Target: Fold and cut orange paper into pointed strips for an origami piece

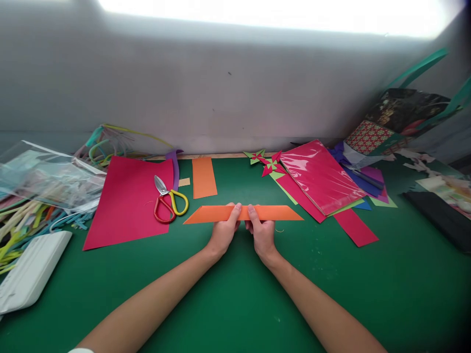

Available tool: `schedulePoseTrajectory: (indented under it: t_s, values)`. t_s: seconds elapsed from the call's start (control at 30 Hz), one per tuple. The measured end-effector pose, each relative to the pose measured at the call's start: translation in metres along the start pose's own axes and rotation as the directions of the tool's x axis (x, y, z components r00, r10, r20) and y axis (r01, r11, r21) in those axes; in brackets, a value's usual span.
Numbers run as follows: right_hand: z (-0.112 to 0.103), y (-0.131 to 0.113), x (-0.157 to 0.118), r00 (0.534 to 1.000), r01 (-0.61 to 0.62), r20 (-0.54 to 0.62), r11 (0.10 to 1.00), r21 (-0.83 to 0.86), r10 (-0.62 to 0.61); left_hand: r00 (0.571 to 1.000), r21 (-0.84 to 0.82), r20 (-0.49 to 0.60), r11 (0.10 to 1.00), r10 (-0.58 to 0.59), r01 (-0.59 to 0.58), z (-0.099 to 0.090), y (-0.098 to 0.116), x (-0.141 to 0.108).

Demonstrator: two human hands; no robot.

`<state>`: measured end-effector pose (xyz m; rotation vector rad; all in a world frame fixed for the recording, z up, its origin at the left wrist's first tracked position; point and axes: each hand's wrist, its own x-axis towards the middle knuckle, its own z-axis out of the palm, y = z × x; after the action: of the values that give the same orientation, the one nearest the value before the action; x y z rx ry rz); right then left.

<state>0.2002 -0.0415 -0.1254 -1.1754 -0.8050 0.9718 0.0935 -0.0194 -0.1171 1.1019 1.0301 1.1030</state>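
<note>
A long folded strip of orange paper (279, 213), with slanted pointed ends, is held level above the green table. My left hand (224, 230) pinches it just left of its middle, thumb on top and fingers underneath. Close beside it, my right hand (262, 231) grips the strip the same way, right of the middle. Most fingers of both hands are hidden behind the paper. Beyond the strip lies a flat orange paper rectangle (204, 177). Scissors (169, 198) with one red and one yellow handle rest on a large red sheet (123, 206) to the left.
Red and green folded paper stars (270, 164) lie near the wall. Packaged red paper (320, 171) covers other coloured sheets at right. Further right are a patterned bag (390, 122) and a black case (437, 220). At left sit a white device (37, 264) and a clear plastic bag (51, 171).
</note>
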Motion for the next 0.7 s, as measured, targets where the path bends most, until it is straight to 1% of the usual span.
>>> schedulePoseTrajectory:
  t_s: [0.1, 0.23, 0.4, 0.47, 0.6, 0.7]
  values:
    - [0.003, 0.000, 0.000, 0.999, -0.009, -0.033, 1.000, -0.005, 0.009, 0.999, 0.046, -0.039, 0.999, 0.015, -0.013, 0.003, -0.001, -0.004]
    - [0.006, 0.001, -0.003, 0.997, 0.048, -0.061, 0.998, -0.032, -0.050, 0.998, 0.058, -0.054, 0.998, 0.042, -0.039, 0.008, -0.003, -0.007]
    - [0.006, 0.003, -0.004, 0.998, 0.011, -0.054, 0.999, -0.053, -0.014, 0.994, 0.148, -0.081, 0.987, 0.074, -0.061, 0.010, -0.002, -0.009]
    - [0.006, 0.003, -0.005, 0.997, 0.042, -0.054, 0.994, -0.101, -0.047, 0.994, 0.132, -0.081, 0.989, 0.076, -0.065, 0.012, -0.001, -0.010]
    - [0.007, 0.002, -0.008, 0.984, 0.141, -0.081, 0.972, -0.191, -0.158, 0.994, 0.076, -0.083, 0.995, 0.067, -0.061, 0.019, -0.003, -0.013]
    - [0.007, 0.002, -0.009, 0.986, 0.141, -0.067, 0.973, -0.182, -0.155, 0.988, 0.138, -0.109, 0.986, 0.109, -0.093, 0.021, -0.003, -0.013]
